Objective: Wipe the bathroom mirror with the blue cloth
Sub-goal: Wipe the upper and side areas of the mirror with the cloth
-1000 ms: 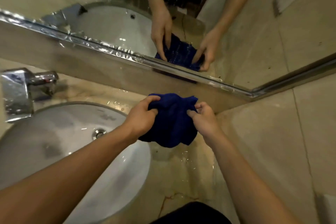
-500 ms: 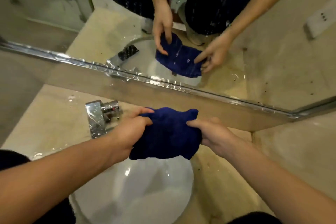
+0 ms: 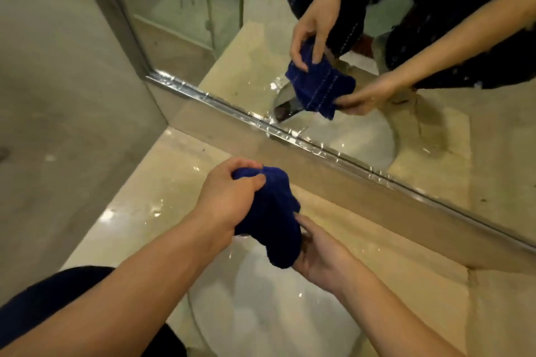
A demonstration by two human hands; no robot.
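Above the white oval basin point(image 3: 261, 313), bunched dark-blue terry cloth point(image 3: 271, 217) gripped at both ends — left hand point(image 3: 232, 197) clenching top, right hand point(image 3: 322, 258) cupping bottom — with the chrome-framed wall mirror point(image 3: 290, 23) ahead and above, left hand nearer.

Two hands are at work, a left hand point(image 3: 229, 200) and a right hand point(image 3: 324, 258). One blue cloth point(image 3: 272, 220) is between them. One mirror point(image 3: 290, 23) stands over one white basin point(image 3: 261, 313) on one marble counter point(image 3: 174, 182).
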